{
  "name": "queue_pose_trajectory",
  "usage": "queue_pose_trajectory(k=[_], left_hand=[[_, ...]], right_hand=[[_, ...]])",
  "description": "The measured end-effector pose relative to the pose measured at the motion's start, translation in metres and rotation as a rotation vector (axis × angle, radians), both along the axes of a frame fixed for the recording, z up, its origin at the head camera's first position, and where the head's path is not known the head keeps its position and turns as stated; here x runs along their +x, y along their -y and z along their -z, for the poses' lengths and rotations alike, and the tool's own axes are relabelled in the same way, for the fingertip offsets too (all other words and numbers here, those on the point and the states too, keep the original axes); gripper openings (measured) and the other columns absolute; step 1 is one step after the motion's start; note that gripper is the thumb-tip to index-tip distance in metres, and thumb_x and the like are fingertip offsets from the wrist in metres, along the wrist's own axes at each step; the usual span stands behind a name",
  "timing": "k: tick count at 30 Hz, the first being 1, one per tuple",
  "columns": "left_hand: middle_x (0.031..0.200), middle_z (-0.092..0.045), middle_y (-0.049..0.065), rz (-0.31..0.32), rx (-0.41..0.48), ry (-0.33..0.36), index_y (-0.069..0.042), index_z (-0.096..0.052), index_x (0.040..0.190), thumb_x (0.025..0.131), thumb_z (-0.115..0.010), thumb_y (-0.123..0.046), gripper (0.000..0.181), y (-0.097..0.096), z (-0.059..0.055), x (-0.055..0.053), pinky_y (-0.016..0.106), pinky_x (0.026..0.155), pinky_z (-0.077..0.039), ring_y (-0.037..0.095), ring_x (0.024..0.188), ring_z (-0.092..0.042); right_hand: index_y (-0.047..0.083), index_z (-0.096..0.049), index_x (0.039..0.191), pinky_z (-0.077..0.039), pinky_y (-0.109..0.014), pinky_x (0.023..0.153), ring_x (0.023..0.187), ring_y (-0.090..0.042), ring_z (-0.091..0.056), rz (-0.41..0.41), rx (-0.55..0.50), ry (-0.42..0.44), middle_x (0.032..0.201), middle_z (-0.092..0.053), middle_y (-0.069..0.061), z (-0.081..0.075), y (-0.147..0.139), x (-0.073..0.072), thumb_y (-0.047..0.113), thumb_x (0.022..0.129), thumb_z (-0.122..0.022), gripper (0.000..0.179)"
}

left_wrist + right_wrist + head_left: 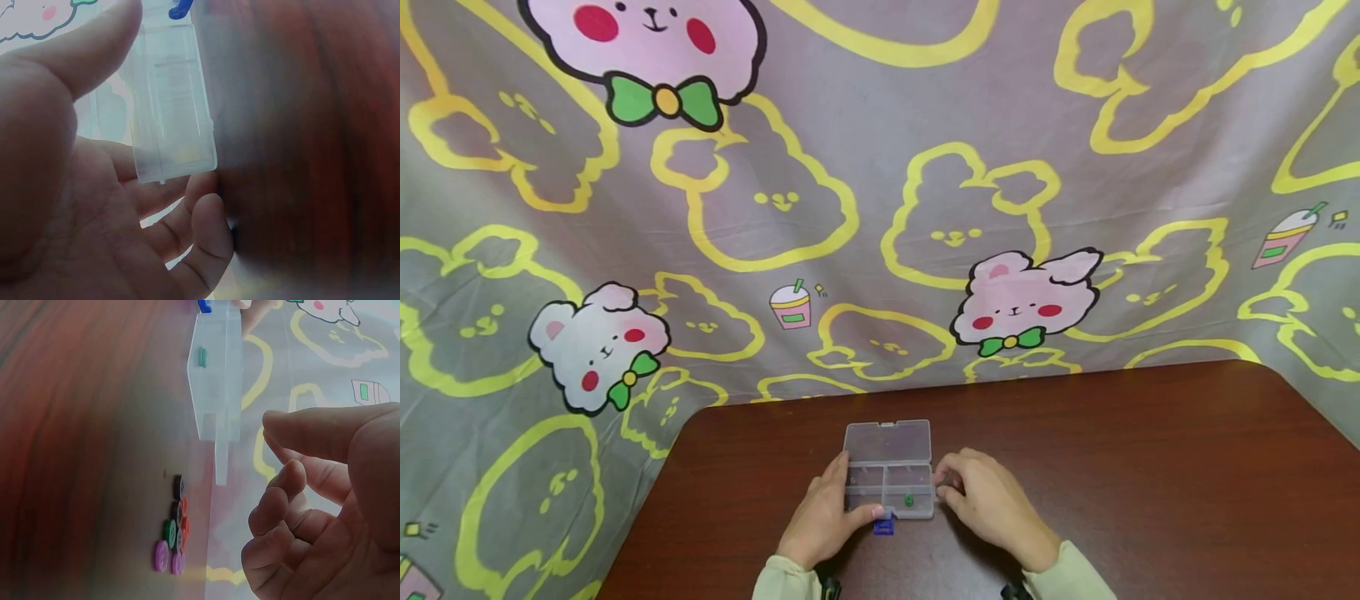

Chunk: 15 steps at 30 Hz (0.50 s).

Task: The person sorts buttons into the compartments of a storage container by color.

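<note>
A clear plastic compartment box [910, 514] lies on the table with its lid [887, 442] raised at the back. One green button [908, 500] sits in the front right compartment. My left hand [823, 517] grips the box at its left side, thumb over the front edge by a blue piece [883, 527]. Close to the right side is my right hand [992, 500], its fingers loosely bent, with nothing seen between them in the right wrist view. That view also shows a small group of buttons on the table: purple [161, 556], green [170, 533], black [179, 486] and red [185, 525].
The brown wooden table [1112, 467] reaches far to the right of the box. Behind it hangs a grey cloth [872, 108] with cartoon animals, meeting the table's back edge.
</note>
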<state>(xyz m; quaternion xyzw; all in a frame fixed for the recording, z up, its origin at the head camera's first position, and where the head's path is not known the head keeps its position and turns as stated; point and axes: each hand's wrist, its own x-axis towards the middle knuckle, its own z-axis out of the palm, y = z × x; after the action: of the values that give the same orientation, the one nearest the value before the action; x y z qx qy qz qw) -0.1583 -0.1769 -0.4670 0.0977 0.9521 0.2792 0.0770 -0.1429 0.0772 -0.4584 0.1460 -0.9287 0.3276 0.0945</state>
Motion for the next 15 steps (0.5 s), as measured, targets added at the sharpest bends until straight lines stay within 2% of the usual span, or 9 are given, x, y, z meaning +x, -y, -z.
queue_pose_trajectory(k=[6,15], left_hand=[[0.156,-0.035,0.027,-0.011,-0.008,0.030,0.006,-0.029,0.154,0.085,-0.077,-0.051,0.102,-0.001,-0.001,-0.001,0.061,0.109,-0.036,0.051,0.138,-0.036],[0.156,-0.035,0.026,-0.002,-0.009,0.022,0.007,-0.029,0.154,0.085,-0.076,-0.051,0.102,0.000,-0.001,0.000,0.060,0.109,-0.036,0.049,0.138,-0.037]], right_hand=[[0.022,-0.068,0.082,-0.037,-0.023,0.057,0.064,-0.003,-0.042,0.010,-0.003,0.005,0.071,-0.045,0.013,0.001,-0.005,0.001,0.012,0.080,-0.082,0.017],[0.024,-0.067,0.079,-0.036,-0.023,0.055,0.062,-0.002,-0.041,0.024,0.000,-0.023,0.069,-0.044,0.013,0.002,-0.014,0.001,0.008,0.079,-0.080,0.020]])
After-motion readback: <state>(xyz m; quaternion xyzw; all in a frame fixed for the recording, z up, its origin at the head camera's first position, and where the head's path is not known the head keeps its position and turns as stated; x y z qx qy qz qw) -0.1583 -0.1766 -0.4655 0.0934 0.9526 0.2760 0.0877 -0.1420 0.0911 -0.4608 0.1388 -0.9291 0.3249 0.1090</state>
